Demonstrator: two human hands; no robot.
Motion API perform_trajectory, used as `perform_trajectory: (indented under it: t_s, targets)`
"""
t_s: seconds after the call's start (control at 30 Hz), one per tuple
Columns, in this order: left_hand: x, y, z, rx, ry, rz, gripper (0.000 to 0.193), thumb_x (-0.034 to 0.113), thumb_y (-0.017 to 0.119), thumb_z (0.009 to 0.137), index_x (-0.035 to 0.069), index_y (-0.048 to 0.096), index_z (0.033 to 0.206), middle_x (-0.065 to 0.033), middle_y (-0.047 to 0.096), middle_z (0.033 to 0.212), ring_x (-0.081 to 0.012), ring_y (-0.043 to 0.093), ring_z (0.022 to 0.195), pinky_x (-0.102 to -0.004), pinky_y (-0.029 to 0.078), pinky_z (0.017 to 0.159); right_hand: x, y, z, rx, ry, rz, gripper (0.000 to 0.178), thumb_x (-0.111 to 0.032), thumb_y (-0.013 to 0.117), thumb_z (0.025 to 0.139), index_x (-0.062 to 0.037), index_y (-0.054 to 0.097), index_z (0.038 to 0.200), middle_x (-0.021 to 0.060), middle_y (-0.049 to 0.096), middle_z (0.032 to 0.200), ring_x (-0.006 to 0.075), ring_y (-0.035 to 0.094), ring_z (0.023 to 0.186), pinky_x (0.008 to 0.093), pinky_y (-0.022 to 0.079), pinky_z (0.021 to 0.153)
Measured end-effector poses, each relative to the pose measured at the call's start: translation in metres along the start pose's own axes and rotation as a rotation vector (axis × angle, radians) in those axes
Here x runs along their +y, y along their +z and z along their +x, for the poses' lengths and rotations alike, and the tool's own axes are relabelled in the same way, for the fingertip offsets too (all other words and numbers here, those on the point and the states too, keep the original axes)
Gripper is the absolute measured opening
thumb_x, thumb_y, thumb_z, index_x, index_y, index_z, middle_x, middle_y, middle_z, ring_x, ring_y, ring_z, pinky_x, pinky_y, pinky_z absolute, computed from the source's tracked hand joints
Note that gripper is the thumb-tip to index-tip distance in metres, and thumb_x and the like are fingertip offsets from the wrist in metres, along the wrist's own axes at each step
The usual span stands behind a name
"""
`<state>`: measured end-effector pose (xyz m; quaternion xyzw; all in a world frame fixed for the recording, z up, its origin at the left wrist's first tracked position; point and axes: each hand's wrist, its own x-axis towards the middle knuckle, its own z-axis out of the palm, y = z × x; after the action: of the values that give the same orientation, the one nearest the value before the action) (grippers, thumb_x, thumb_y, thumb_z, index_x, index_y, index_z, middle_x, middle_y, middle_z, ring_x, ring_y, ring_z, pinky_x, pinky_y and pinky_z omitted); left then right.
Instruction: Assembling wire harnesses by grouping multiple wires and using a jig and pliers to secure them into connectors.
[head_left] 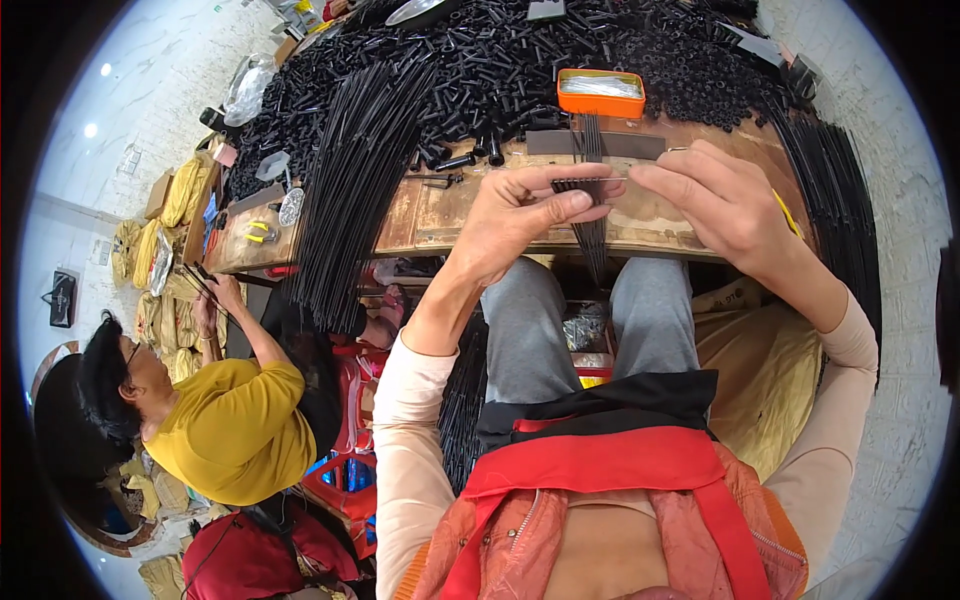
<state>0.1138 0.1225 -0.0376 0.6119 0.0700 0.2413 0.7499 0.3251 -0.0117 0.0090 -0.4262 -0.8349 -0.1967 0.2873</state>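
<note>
Above the table's near edge, my left hand (530,208) is closed, with a row of thin black rods (592,236) pinched side by side between thumb and fingers. The rods hang down past the table edge, and their upper ends lie toward the orange box. My right hand (725,198) is closed close beside it, fingertips pinching what looks like a thin silver pin (617,179) that points at the rods. How far the pin reaches into them cannot be made out. Just beyond my hands is an orange box (602,107) holding many silver pins (600,86).
A heap of small black tubular parts (500,60) covers the far wooden table (425,215). Long black rods (350,190) overhang its edge at left, and more rods (830,180) at right. A grey bar (640,146) lies behind my hands. A person in yellow (235,420) works at left.
</note>
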Motion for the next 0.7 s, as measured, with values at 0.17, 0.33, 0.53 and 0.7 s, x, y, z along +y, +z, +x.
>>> perform_trajectory:
  t_s: [0.17,0.33,0.53,0.7]
  targets:
    - [0.0,-0.003,-0.002,0.016,-0.024,-0.039,0.034,0.003,0.06,0.094,-0.007,0.058,0.126,-0.0228,0.064,0.119,-0.0296,0.063,0.114,-0.0389,0.053,0.1,-0.006,0.0,-0.002,-0.043,-0.037,-0.132,0.049,-0.002,0.067,0.068,0.0011,0.065,0.117,0.0128,0.063,0.097,0.0266,0.063,0.08,0.0351,0.052,0.065]
    - [0.0,-0.004,-0.003,-0.024,-0.03,-0.064,0.034,0.002,0.061,0.094,-0.006,0.058,0.127,-0.0219,0.065,0.118,-0.0277,0.065,0.109,-0.0374,0.054,0.098,-0.006,-0.002,-0.006,-0.074,-0.104,-0.151,0.05,-0.006,0.068,0.068,-0.0009,0.065,0.118,0.0116,0.065,0.1,0.0262,0.065,0.084,0.0346,0.055,0.07]
    - [0.001,-0.003,0.0,0.018,-0.094,0.029,0.034,0.0,0.063,0.091,-0.005,0.061,0.125,-0.0196,0.068,0.111,-0.0234,0.068,0.102,-0.0326,0.056,0.09,0.004,0.007,0.013,-0.008,-0.2,-0.15,0.048,-0.009,0.069,0.07,-0.002,0.067,0.117,0.0109,0.066,0.103,0.0262,0.065,0.088,0.0356,0.055,0.077]
    - [-0.049,-0.029,-0.012,-0.026,-0.305,0.592,0.035,0.002,0.069,0.088,-0.004,0.064,0.121,-0.0111,0.069,0.118,-0.0128,0.065,0.101,-0.0267,0.052,0.089,0.042,0.021,-0.005,0.167,0.586,0.385,0.034,-0.011,0.057,0.095,-0.0003,0.06,0.126,0.0088,0.066,0.109,0.0178,0.062,0.098,0.0348,0.051,0.086]
